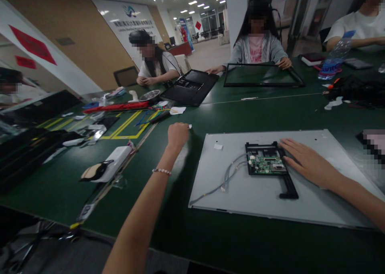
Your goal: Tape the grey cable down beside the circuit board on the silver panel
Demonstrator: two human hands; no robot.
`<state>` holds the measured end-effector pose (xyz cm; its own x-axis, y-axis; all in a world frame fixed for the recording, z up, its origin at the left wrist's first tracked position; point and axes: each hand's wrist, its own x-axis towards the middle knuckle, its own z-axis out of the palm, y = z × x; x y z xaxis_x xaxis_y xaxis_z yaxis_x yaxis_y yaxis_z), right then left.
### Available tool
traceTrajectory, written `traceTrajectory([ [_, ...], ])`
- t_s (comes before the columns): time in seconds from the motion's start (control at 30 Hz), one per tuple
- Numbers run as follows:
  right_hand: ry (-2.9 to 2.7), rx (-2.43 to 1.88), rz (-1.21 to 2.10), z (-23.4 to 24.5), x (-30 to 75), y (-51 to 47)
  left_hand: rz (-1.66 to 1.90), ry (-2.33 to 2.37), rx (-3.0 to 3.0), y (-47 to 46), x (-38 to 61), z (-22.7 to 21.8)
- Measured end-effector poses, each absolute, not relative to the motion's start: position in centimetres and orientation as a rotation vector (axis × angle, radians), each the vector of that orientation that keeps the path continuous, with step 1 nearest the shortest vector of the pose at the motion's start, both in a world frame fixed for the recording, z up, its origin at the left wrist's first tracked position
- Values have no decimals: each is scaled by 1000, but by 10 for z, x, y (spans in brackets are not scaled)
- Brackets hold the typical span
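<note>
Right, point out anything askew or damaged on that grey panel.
Nothing looks plainly damaged. The cables run slack and crooked from the circuit board across the panel toward its near left corner, which looks untidy, though possibly normal.

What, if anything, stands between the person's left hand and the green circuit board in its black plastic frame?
Nothing upright visibly does. Between the left hand and the circuit board, low things lie on the flat grey metal panel: a small white rectangular piece and, at the board's left side, thin grey cables.
</note>
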<state>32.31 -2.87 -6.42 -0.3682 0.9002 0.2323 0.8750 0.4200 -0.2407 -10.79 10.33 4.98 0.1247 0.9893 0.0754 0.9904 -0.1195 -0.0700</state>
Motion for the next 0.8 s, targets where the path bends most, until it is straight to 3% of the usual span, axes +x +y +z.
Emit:
traceTrajectory([
  [0.27, -2340, -1521, 102, -63, 322, -30, 168, -1572, -2417, 28, -74, 42],
  [0.4, -2322, -1515, 118, -61, 321, -31, 94, -1526, -2460, 2, -57, 50],
  [0.53, -2326, -1521, 117, -60, 321, -31, -2, -1524, -2502, 7, -40, 52],
  [0.8, -2334, -1509, 119, -61, 323, -29, 144, -1569, -2455, 32, -14, 28],
])
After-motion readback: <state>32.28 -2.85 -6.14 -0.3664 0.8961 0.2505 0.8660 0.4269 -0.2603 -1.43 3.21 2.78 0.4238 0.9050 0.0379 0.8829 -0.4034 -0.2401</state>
